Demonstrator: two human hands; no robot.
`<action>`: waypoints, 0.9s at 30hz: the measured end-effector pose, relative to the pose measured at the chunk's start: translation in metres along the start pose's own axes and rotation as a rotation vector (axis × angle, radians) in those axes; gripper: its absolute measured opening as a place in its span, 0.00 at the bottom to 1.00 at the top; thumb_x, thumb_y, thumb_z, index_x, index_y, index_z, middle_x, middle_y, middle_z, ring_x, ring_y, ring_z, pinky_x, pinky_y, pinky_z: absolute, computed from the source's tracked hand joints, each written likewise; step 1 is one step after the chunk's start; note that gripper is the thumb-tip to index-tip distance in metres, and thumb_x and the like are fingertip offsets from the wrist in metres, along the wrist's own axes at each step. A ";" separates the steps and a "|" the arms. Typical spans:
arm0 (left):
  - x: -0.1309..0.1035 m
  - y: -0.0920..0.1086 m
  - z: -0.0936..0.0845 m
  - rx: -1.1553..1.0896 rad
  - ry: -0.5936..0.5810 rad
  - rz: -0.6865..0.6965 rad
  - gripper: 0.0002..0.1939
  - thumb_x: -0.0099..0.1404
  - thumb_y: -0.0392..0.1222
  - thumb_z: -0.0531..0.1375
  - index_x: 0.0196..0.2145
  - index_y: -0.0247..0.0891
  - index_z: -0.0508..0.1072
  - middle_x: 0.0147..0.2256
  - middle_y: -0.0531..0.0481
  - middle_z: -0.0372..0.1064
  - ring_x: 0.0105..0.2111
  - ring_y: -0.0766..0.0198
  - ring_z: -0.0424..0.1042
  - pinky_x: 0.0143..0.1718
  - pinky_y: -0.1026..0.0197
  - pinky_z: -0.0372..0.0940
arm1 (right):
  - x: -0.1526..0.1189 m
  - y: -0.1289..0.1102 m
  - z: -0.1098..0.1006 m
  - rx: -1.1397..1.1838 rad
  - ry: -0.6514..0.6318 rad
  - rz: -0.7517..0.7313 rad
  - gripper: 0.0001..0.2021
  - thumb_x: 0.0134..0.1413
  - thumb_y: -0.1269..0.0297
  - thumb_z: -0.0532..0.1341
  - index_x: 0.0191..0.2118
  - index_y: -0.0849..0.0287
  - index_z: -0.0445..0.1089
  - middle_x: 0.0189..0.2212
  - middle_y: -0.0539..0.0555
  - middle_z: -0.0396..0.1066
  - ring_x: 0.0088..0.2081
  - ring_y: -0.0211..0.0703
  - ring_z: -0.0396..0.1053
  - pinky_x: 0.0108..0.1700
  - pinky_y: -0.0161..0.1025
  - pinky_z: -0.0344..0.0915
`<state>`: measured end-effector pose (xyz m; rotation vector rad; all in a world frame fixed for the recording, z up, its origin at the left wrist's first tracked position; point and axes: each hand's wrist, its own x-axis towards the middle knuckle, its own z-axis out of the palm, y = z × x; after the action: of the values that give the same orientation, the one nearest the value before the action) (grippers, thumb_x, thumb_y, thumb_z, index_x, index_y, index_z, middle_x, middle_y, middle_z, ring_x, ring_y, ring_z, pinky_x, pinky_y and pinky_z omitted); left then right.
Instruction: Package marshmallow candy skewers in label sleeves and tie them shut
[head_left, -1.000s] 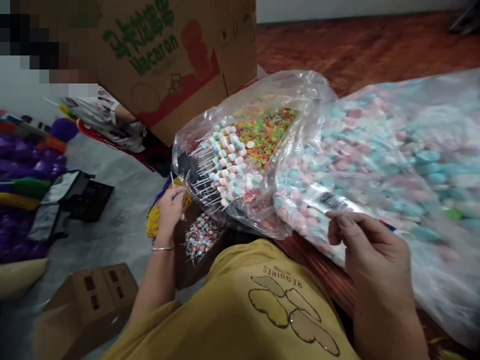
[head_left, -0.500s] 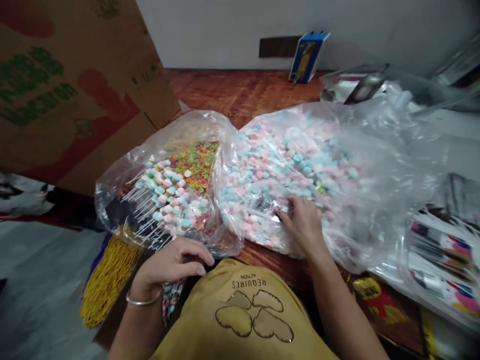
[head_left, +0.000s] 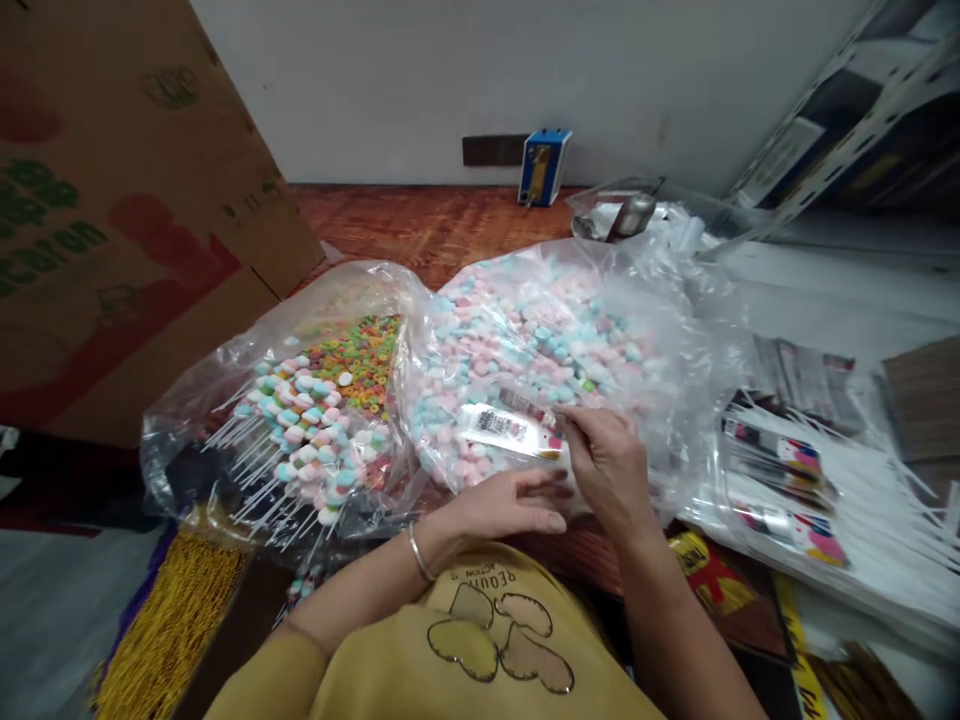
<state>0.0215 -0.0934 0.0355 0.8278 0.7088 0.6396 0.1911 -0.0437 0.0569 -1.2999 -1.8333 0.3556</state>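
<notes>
In the head view my right hand (head_left: 609,462) pinches the right end of a small printed plastic packet (head_left: 501,428). This packet has a barcode-like label and lies over the big clear bag of pink, blue and white marshmallows (head_left: 517,335). Just below the packet, my left hand (head_left: 504,507) is held with thumb and fingers apart and nothing in it. To the left, marshmallow skewers on white sticks (head_left: 304,430) lie piled on a second clear bag, which contains colourful cereal rings (head_left: 360,355).
A tall cardboard box (head_left: 150,220) stands at the left. By the wall are a blue device (head_left: 544,168) and a metal container (head_left: 634,215). On the right lie printed packets (head_left: 787,530) and white sticks (head_left: 892,545). Gold fringe (head_left: 176,620) hangs at lower left.
My left hand has moved right, from beside the skewers to below the packet. The packet has been raised and turned more into view in my right hand. The camera view has shifted right.
</notes>
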 end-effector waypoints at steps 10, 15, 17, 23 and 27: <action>0.016 0.022 0.005 -0.457 0.555 0.402 0.19 0.47 0.47 0.79 0.33 0.37 0.80 0.34 0.51 0.78 0.35 0.66 0.75 0.40 0.62 0.69 | -0.012 -0.023 -0.009 0.622 -0.176 0.316 0.15 0.58 0.58 0.69 0.50 0.51 0.76 0.40 0.52 0.78 0.42 0.45 0.74 0.46 0.43 0.69; 0.009 0.027 -0.001 -0.477 0.605 0.414 0.24 0.42 0.47 0.80 0.35 0.36 0.81 0.32 0.51 0.77 0.31 0.68 0.74 0.38 0.62 0.69 | -0.025 -0.019 0.017 0.918 -0.112 0.569 0.17 0.50 0.51 0.73 0.40 0.55 0.77 0.37 0.52 0.77 0.39 0.44 0.74 0.46 0.42 0.70; 0.006 0.029 0.000 -0.376 0.597 0.405 0.23 0.45 0.48 0.79 0.37 0.35 0.81 0.32 0.50 0.77 0.30 0.67 0.74 0.38 0.62 0.68 | -0.028 -0.020 0.020 0.875 -0.092 0.577 0.15 0.51 0.50 0.72 0.37 0.56 0.77 0.33 0.51 0.76 0.37 0.43 0.72 0.44 0.40 0.68; 0.008 0.022 -0.007 -0.108 0.698 0.459 0.20 0.48 0.51 0.77 0.25 0.35 0.76 0.23 0.54 0.69 0.26 0.68 0.67 0.34 0.62 0.62 | -0.027 -0.027 0.012 0.573 -0.078 0.461 0.13 0.57 0.52 0.67 0.31 0.58 0.76 0.28 0.50 0.73 0.33 0.42 0.67 0.38 0.38 0.62; 0.014 0.016 -0.013 -0.120 0.731 0.511 0.25 0.45 0.54 0.78 0.23 0.37 0.69 0.22 0.58 0.64 0.25 0.70 0.63 0.33 0.63 0.59 | -0.030 -0.030 0.014 0.473 -0.063 0.429 0.14 0.58 0.52 0.65 0.29 0.58 0.74 0.27 0.50 0.72 0.31 0.41 0.66 0.35 0.37 0.60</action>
<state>0.0163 -0.0694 0.0387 0.6549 1.1101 1.4727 0.1648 -0.0790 0.0537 -1.3361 -1.3859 1.0050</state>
